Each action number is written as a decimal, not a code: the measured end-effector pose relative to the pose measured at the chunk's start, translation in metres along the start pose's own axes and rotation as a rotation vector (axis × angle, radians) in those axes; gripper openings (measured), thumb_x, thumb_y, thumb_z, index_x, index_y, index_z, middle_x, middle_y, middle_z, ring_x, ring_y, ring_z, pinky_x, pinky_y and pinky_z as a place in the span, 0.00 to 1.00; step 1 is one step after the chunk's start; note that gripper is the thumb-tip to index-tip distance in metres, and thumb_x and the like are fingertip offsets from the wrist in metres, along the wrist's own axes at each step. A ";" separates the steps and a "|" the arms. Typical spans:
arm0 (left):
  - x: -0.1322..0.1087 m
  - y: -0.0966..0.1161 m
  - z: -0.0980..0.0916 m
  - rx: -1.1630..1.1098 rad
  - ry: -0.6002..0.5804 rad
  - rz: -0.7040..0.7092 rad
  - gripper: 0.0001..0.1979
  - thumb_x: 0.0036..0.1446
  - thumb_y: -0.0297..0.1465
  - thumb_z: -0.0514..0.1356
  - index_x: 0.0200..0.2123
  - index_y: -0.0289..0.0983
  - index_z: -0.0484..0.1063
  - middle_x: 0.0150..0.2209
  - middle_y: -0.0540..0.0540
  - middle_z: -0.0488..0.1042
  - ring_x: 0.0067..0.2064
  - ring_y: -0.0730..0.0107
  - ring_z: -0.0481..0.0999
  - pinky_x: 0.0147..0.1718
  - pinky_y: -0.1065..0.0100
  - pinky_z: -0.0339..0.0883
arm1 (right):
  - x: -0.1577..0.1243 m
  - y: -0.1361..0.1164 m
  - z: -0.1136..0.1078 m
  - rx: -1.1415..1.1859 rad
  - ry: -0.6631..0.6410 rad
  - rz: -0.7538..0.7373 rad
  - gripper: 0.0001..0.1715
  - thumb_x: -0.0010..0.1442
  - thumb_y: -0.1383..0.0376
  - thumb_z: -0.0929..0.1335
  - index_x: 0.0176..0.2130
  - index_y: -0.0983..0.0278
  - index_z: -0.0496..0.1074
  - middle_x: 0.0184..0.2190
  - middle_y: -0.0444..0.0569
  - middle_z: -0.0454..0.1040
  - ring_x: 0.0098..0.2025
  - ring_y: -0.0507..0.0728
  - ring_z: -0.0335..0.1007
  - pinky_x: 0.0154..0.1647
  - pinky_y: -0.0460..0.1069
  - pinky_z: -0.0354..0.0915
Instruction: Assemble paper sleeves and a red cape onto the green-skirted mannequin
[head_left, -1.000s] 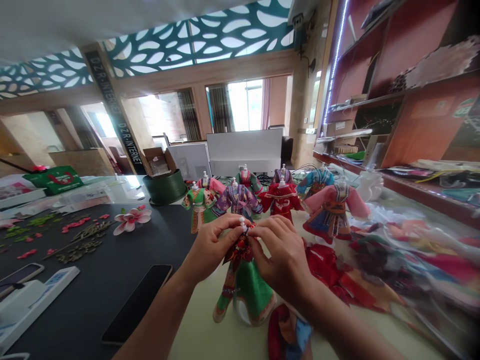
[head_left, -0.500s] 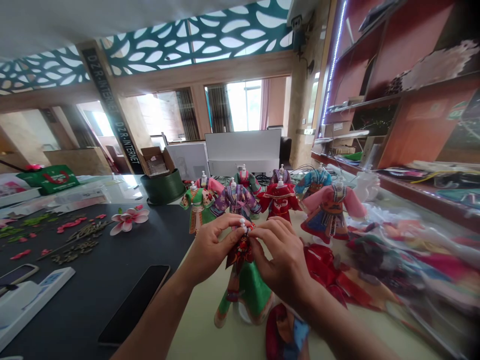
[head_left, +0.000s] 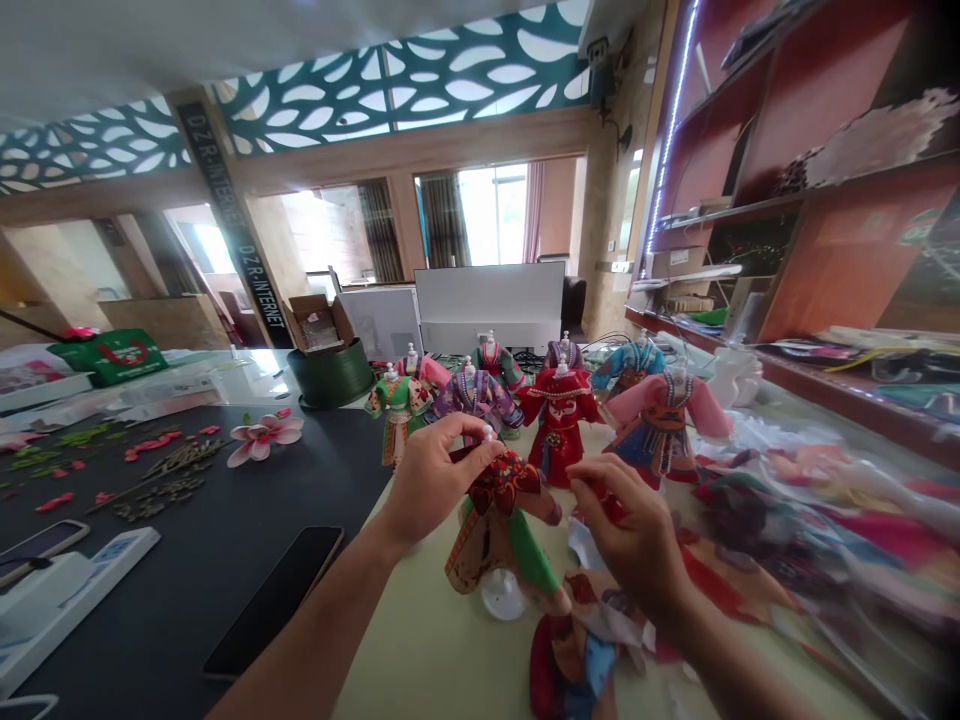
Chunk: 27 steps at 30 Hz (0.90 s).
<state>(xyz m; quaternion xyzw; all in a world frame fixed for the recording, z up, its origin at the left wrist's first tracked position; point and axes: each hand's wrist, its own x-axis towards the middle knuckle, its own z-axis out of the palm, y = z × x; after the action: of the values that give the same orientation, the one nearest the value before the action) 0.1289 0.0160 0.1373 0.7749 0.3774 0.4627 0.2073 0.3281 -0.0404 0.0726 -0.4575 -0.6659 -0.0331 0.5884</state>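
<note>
A miniature doll dress [head_left: 501, 545] in green and tan, with a dark red patterned collar piece [head_left: 506, 482], is on a small stand with a clear round base [head_left: 503, 596]. My left hand [head_left: 435, 480] is closed at its neck, thumb and fingers pinching the collar just by the white knob [head_left: 488, 433]. To the right of the dress, my right hand [head_left: 630, 520] hovers apart from it, thumb and fingertips drawn together. Whether anything thin is between those fingertips cannot be made out.
Several dressed doll stands, among them a red dress [head_left: 559, 420] and a pink-sleeved one [head_left: 667, 425], line up behind. Fabric pieces [head_left: 810, 530] heap at right. A phone [head_left: 274, 600], a power strip [head_left: 79, 600] and a pink flower [head_left: 264, 438] lie on the dark left surface.
My right hand has left the collar and moved right. The dress has turned, showing its tan front panel, and the red collar piece is spread wider. My left hand stays at the neck.
</note>
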 end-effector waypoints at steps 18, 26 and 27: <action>0.021 -0.020 0.024 0.068 0.243 -0.001 0.09 0.52 0.38 0.61 0.31 0.37 0.72 0.26 0.52 0.74 0.28 0.72 0.73 0.30 0.72 0.66 | -0.056 0.039 -0.032 -0.068 -0.125 0.142 0.05 0.61 0.67 0.65 0.33 0.62 0.70 0.32 0.48 0.73 0.35 0.57 0.70 0.36 0.51 0.67; 0.013 -0.015 0.021 0.069 0.196 -0.015 0.12 0.53 0.41 0.60 0.34 0.38 0.74 0.27 0.51 0.75 0.28 0.71 0.74 0.29 0.72 0.68 | -0.067 0.054 -0.038 -0.038 -0.072 0.241 0.06 0.60 0.66 0.65 0.31 0.62 0.71 0.30 0.47 0.73 0.32 0.56 0.71 0.33 0.48 0.66; 0.012 -0.016 0.021 0.066 0.191 -0.025 0.12 0.53 0.41 0.60 0.34 0.37 0.74 0.27 0.51 0.75 0.28 0.71 0.74 0.29 0.72 0.68 | -0.068 0.054 -0.038 -0.027 -0.071 0.249 0.07 0.60 0.66 0.65 0.31 0.62 0.71 0.29 0.47 0.73 0.32 0.56 0.70 0.33 0.48 0.66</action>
<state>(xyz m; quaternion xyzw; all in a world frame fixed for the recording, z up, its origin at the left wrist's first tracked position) 0.1444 0.0359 0.1237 0.7289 0.4203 0.5190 0.1505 0.3840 -0.0704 0.0018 -0.5455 -0.6238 0.0475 0.5577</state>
